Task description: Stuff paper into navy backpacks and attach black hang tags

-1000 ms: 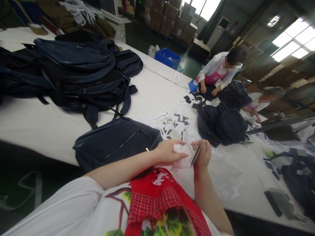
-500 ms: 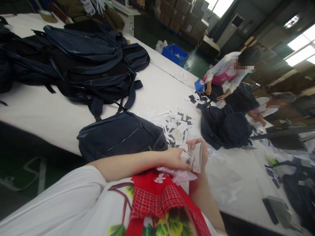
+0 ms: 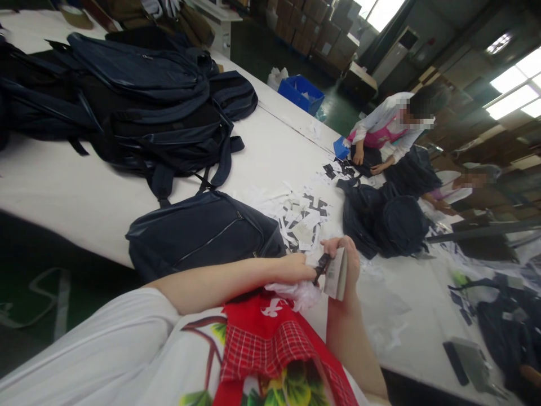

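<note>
My left hand (image 3: 298, 268) is closed on a small dark strap-like piece (image 3: 322, 267), whose other end meets the fingers of my right hand. My right hand (image 3: 349, 254) is wrapped round a folded pale paper booklet (image 3: 337, 274) with print on it. Crumpled clear plastic (image 3: 298, 294) hangs just below my left hand, against the red apron (image 3: 253, 316). A navy backpack (image 3: 203, 234) lies beside my left forearm. Beyond my hands, loose white and black tags (image 3: 302, 217) are scattered on the white table (image 3: 270, 146).
More navy backpacks (image 3: 139, 101) are piled at the left. Others (image 3: 384, 217) lie at the right, near a person in white and pink (image 3: 380, 127) and a second person behind. A blue bin (image 3: 301, 95) stands past the far edge. A grey object (image 3: 469, 361) lies lower right.
The dark piece now shows between my hands, where plastic and paper were before. My left hand has drawn slightly left, away from the booklet, which remains in my right hand.
</note>
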The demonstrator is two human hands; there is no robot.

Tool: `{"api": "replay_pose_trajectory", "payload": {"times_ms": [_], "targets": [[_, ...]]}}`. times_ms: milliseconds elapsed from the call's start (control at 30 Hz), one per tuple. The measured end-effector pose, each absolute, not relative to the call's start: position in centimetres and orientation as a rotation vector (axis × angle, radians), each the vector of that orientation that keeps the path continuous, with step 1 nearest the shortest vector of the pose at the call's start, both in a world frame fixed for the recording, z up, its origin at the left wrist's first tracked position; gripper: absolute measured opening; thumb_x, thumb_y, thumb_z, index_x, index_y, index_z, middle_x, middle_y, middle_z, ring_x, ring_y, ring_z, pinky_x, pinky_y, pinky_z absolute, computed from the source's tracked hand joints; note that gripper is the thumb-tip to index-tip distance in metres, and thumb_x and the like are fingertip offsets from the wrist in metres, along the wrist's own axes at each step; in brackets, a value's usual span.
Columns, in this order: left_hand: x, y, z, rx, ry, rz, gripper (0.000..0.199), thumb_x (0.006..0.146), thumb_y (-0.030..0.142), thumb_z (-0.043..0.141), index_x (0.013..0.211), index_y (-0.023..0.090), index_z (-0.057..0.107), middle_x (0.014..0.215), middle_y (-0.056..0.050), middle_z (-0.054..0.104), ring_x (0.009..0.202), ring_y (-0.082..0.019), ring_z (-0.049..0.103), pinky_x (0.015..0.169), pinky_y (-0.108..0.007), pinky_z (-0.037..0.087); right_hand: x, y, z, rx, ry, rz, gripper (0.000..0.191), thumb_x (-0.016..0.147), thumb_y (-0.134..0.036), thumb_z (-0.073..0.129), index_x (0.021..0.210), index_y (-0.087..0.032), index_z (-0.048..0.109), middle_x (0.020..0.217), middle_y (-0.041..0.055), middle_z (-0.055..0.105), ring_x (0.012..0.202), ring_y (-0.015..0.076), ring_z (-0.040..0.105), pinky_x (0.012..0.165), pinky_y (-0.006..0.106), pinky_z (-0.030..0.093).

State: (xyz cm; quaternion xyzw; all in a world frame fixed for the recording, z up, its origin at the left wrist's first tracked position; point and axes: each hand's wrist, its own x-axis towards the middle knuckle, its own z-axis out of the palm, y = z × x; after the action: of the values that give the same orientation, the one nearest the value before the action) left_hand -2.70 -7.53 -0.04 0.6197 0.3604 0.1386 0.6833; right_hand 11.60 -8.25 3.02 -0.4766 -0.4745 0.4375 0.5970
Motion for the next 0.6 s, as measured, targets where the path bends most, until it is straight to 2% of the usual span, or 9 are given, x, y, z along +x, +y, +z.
{"api": "replay_pose_trajectory", "payload": {"times_ms": [200,333,433,500,600], "targets": [[-2.8,-7.6,-0.4,1.326,0.759,0.360,0.020,0.064,0.031,0.072,0.077,0.016,0.068,0.073,0.000,0.065,0.074,-0.018,0.058,0.072,-0.027,0.049,13.3,-8.2,4.3,-1.087,-1.259,1.347,0.038,0.089,-0.042,0.055,0.060,-0.024,0.041,0.050,-0.0062,0.037,0.053,0.0139,0.039,0.094,0.042,0.043],[-3.7,-7.3,-0.2,0.922,0.478,0.358,0.023,0.061,0.028,0.078,0.079,0.016,0.069,0.078,0.000,0.068,0.073,-0.015,0.059,0.072,-0.027,0.048,14.4,-8.0,4.4,-1.055,-1.178,1.430,0.041,0.083,-0.046,0.059,0.058,-0.025,0.034,0.045,-0.0074,0.026,0.050,0.0146,0.033,0.087,0.044,0.046],[-4.5,-6.8,-0.1,0.653,0.265,0.228,0.034,0.062,0.041,0.082,0.079,0.015,0.070,0.075,-0.002,0.068,0.065,-0.013,0.058,0.065,-0.025,0.047,13.7,-7.7,4.2,-0.973,-1.111,1.388,0.042,0.085,-0.044,0.056,0.058,-0.024,0.031,0.045,-0.0072,0.021,0.050,0.0149,0.031,0.080,0.041,0.046],[-4.6,-6.6,-0.1,0.624,0.175,0.153,0.040,0.066,0.050,0.079,0.078,0.013,0.070,0.073,-0.004,0.068,0.064,-0.013,0.058,0.063,-0.025,0.046,12.4,-7.4,4.2,-0.926,-1.070,1.287,0.040,0.087,-0.041,0.054,0.059,-0.024,0.033,0.048,-0.0068,0.025,0.051,0.0144,0.031,0.081,0.039,0.046],[-4.3,-6.8,-0.3,0.668,0.186,0.143,0.043,0.067,0.052,0.078,0.078,0.012,0.069,0.073,-0.005,0.067,0.066,-0.015,0.060,0.065,-0.027,0.047,10.5,-6.9,4.1,-0.971,-1.047,1.144,0.033,0.090,-0.038,0.054,0.063,-0.023,0.043,0.062,-0.0041,0.043,0.060,0.0138,0.044,0.087,0.037,0.045]]}}
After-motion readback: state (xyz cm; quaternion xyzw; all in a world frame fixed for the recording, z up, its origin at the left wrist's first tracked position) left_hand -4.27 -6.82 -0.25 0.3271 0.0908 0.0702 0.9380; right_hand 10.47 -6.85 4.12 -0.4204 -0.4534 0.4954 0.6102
